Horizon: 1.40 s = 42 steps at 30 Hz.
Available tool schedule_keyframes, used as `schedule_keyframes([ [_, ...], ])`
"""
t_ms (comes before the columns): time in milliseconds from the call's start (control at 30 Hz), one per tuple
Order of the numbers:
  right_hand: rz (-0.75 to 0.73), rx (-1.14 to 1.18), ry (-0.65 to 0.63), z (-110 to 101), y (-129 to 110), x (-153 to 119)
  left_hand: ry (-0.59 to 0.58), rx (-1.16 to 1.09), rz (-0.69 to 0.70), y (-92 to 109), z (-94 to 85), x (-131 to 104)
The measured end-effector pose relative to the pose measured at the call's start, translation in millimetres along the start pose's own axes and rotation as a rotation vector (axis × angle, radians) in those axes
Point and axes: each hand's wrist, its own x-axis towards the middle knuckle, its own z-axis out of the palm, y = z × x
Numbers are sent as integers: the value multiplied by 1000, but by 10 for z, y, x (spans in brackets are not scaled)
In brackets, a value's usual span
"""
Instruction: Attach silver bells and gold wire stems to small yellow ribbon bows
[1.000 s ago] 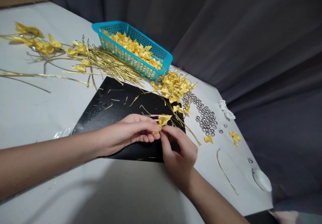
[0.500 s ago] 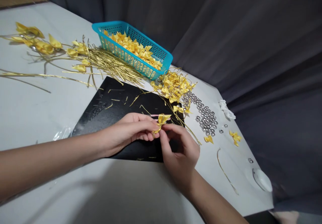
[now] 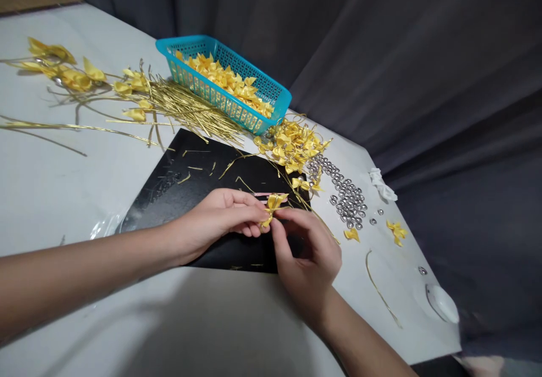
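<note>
So the turquoise basket [image 3: 282, 108] sits up at the back edge of the table [image 3: 237, 320], with a heap of yellow ribbon pieces [image 3: 228, 78] in it, mostly toward the left and middle. You can see some of them through the slots too. A pile of gold wires [image 3: 195, 112] lies right along its near side.

Hard-to-see stuff: there's something pink [image 3: 271, 194] behind the fingertips, mostly blocked, so no idea what it is. The round white object [image 3: 442, 303] at the right edge is tough to make out as well. The flowers at far left have stems running out of frame, and both forearms are cut off.

The yellow bow [image 3: 276, 201] is up between the hands, over the black board [image 3: 156, 196]. Left hand [image 3: 224, 213] comes in nearly level, thumb and fingers pinched on the bow's left side, other fingers curled under. Right hand [image 3: 309, 247] angles up from the lower right, thumb and index bent in at the bow; can't tell if they're actually gripping or just touching it.
</note>
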Motion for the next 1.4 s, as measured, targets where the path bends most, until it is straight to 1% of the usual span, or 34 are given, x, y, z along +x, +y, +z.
schedule_keyframes([
  [67,-28,-20,19,-27,-9,11,34,23,11,-2,7,-7],
  [133,-56,-22,3,-54,-16,34,36,61,21,-4,14,-16],
  [200,-33,11,-70,-74,-14,68,27,103,28,-7,18,-23],
  [367,213,194,-296,-101,43,164,20,131,25,-13,11,-27],
  [400,227,213,-326,-105,53,175,11,139,20,-13,10,-27],
  [467,180,211,-350,-114,57,185,-10,164,18,-12,12,-30],
  [567,61,152,-317,-131,26,174,-20,207,13,-8,25,-32],
  [667,31,116,-232,-147,-7,157,5,260,-2,-1,40,-32],
  [767,101,172,-183,-147,-8,151,19,253,-1,1,42,-31],
  [933,294,446,-152,-158,-27,140,21,246,-2,-6,32,-15],
  [1067,375,532,-94,-228,-69,140,21,261,-3,-19,26,2],
  [1133,379,538,-72,-268,-82,148,20,271,-3,-27,19,6],
  [1233,333,504,-62,-313,-103,163,20,286,2,-30,13,7],
  [1333,289,480,-73,-333,-129,171,30,300,-8,-16,29,2],
  [1400,293,476,-81,-338,-142,169,43,310,-17,-4,49,-4],
])
